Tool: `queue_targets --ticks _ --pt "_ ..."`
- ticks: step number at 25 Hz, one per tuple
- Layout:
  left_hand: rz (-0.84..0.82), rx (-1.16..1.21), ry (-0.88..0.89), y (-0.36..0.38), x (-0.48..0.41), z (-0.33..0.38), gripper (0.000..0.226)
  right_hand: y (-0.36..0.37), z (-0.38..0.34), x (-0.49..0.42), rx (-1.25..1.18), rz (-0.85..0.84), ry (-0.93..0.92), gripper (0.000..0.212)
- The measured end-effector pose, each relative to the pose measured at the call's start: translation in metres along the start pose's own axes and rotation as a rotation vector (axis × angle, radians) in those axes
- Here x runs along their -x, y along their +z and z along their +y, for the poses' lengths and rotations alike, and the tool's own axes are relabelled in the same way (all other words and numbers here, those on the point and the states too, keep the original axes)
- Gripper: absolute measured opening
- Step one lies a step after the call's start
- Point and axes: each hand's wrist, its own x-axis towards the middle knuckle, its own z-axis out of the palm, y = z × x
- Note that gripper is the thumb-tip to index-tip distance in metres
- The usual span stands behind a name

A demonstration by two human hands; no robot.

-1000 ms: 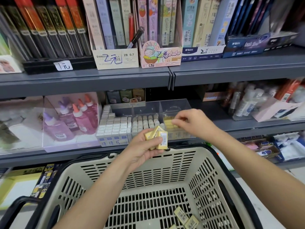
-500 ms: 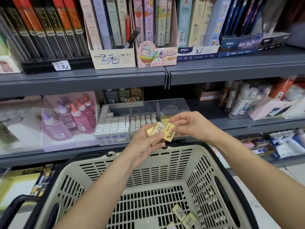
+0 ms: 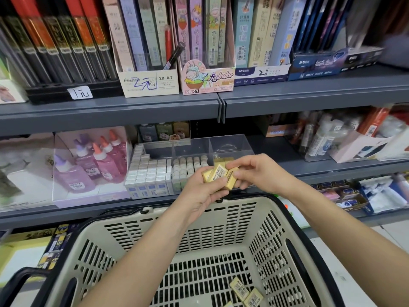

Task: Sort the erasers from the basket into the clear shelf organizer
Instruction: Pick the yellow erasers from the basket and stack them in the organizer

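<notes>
My left hand grips a small bunch of yellow erasers above the far rim of the beige basket. My right hand pinches the rightmost yellow eraser of that bunch. Just behind the hands, the clear shelf organizer stands on the middle shelf. Its left compartment holds white erasers, its middle one round white erasers, and its right one yellow erasers, mostly hidden by my hands. A few yellow erasers lie on the basket floor.
Pink and purple glue bottles stand in a box left of the organizer. Pencil-lead boxes fill the upper shelf. Correction bottles and packets crowd the shelf to the right. The basket's black handle sits at the lower left.
My right hand came back from the organizer's right compartment to the bunch in my left hand and took hold of one yellow eraser. The left hand rose slightly.
</notes>
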Motion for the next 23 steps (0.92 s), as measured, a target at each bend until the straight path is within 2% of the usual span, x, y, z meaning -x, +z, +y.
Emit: queue_targets --ticks 2,4,7,10,12,14,17,20,23 --pt "-0.006 0.016 -0.023 0.002 -0.002 0.001 0.030 -0.005 0.002 0.003 -0.059 -0.098 0.005 0.031" --pt "-0.008 0.031 -0.041 0.004 -0.004 0.003 0.029 -0.012 0.002 0.003 0.017 -0.105 -0.019 0.029" --pt "0.025 0.041 -0.026 0.001 -0.005 0.005 0.034 -0.030 0.005 -0.006 0.271 0.061 -0.090 0.014" --pt "0.061 0.043 -0.035 -0.007 -0.003 0.003 0.035 -0.046 0.014 -0.023 0.408 0.237 -0.034 0.003" --pt "0.049 0.059 -0.057 -0.012 -0.001 0.001 0.033 -0.050 0.022 -0.037 0.637 0.290 -0.015 0.012" --pt "0.053 0.079 -0.082 -0.013 0.000 0.001 0.025 -0.046 0.027 -0.048 0.827 0.276 -0.036 0.023" --pt "0.072 0.096 -0.104 -0.016 0.001 0.003 0.014 -0.039 0.032 -0.060 1.065 0.204 -0.004 0.026" --pt "0.053 0.068 -0.114 -0.020 0.004 0.003 0.016 -0.030 0.037 -0.068 1.125 0.066 0.042 0.026" --pt "0.042 0.070 -0.124 -0.024 0.008 0.003 0.020 -0.021 0.042 -0.073 1.231 -0.050 0.056 0.038"
